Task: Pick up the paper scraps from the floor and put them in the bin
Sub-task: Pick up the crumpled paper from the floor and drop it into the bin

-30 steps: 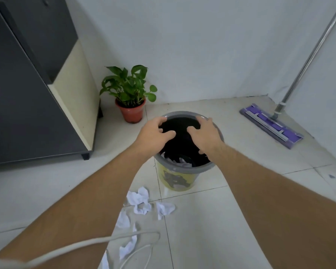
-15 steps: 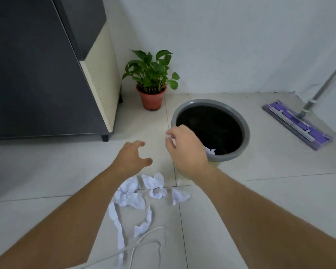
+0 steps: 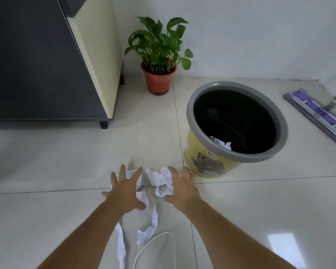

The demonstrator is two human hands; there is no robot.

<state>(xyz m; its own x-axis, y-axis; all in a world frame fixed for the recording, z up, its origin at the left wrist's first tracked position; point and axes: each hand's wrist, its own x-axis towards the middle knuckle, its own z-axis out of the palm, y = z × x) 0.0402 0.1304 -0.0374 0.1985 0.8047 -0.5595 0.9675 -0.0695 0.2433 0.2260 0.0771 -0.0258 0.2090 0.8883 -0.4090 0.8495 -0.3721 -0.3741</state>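
Observation:
White crumpled paper scraps (image 3: 159, 180) lie in a heap on the tiled floor, left of the bin. My left hand (image 3: 125, 192) hovers over the heap's left side with fingers spread, holding nothing. My right hand (image 3: 182, 188) is spread over the right side, fingers apart. Between my forearms lie a torn strip (image 3: 150, 228) and a long strip (image 3: 121, 247). The yellow bin (image 3: 206, 166) with a grey rim (image 3: 190, 113) stands to the right; a few paper scraps (image 3: 222, 144) rest inside it.
A potted plant in a red pot (image 3: 158, 82) stands by the wall behind the bin. A dark cabinet (image 3: 37, 65) on short legs fills the left. A purple flat mop (image 3: 318, 115) lies at the right. A white cable (image 3: 155, 247) loops on the floor near me.
Both hands left the bin's opening and dropped to the paper heap on the floor, fingers spreading. The view tilted down and moved closer to the floor.

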